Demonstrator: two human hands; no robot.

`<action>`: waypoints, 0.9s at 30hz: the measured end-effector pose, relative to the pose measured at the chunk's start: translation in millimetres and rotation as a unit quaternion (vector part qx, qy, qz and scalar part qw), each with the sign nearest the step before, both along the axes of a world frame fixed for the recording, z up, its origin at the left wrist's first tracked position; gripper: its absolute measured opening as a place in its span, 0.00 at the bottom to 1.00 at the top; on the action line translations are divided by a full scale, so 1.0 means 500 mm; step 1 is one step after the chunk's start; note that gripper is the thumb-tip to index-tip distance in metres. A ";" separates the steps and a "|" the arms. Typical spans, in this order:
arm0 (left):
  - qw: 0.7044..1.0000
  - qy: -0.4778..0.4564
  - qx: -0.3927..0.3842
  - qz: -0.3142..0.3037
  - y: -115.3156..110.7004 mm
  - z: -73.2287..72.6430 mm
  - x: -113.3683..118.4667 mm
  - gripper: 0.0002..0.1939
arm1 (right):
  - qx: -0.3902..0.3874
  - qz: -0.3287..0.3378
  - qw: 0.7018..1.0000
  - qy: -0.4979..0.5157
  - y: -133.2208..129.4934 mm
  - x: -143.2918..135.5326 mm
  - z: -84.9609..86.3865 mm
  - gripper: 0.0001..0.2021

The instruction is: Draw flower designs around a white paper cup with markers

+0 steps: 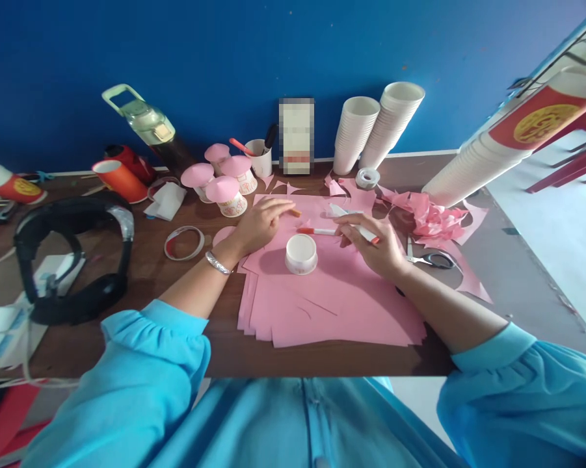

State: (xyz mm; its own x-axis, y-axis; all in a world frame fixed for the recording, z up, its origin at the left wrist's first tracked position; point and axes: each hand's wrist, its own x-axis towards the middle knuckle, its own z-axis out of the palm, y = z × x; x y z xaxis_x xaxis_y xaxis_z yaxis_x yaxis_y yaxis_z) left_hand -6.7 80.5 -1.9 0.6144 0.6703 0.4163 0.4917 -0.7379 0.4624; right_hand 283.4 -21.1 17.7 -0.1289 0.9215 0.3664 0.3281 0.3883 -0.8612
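Observation:
My left hand (pixel 262 223) rests over the pink paper, fingers stretched out, with a small orange-brown piece (pixel 296 213) at their tips. My right hand (pixel 371 242) is bent, thumb and fingers around the right end of a red-capped white marker (pixel 317 231). Another white pen with an orange end (pixel 374 239) lies partly behind those fingers. Between the hands stands an upturned white paper cup (pixel 301 253) with faint drawing near its rim. It sits on a stack of pink paper sheets (pixel 341 305), the top one bearing thin dark lines.
Decorated cups with pink cone roofs (pixel 224 190) stand at back left, near a bottle (pixel 151 127). Stacked paper cups (pixel 356 133) rise by the wall. Scissors (pixel 436 260) and pink scraps (pixel 436 218) lie right, a tape roll (pixel 184 243) and black headgear (pixel 73 260) left.

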 end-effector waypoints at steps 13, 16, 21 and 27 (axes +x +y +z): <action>0.896 -0.142 -0.373 -0.195 -0.035 0.063 -0.005 0.36 | 0.056 0.001 0.995 -0.081 0.006 0.011 -0.015 0.14; 0.887 -0.076 -0.394 -0.231 -0.037 0.072 -0.006 0.44 | 0.048 -0.008 0.996 -0.078 0.007 0.014 -0.016 0.15; 0.907 -0.023 -0.364 -0.210 -0.042 0.061 -0.005 0.36 | 0.039 -0.013 0.996 -0.078 0.007 0.021 -0.011 0.15; 0.856 -0.236 -0.442 -0.124 -0.048 0.034 0.005 0.31 | 0.115 -0.056 0.987 -0.102 -0.014 0.011 0.036 0.10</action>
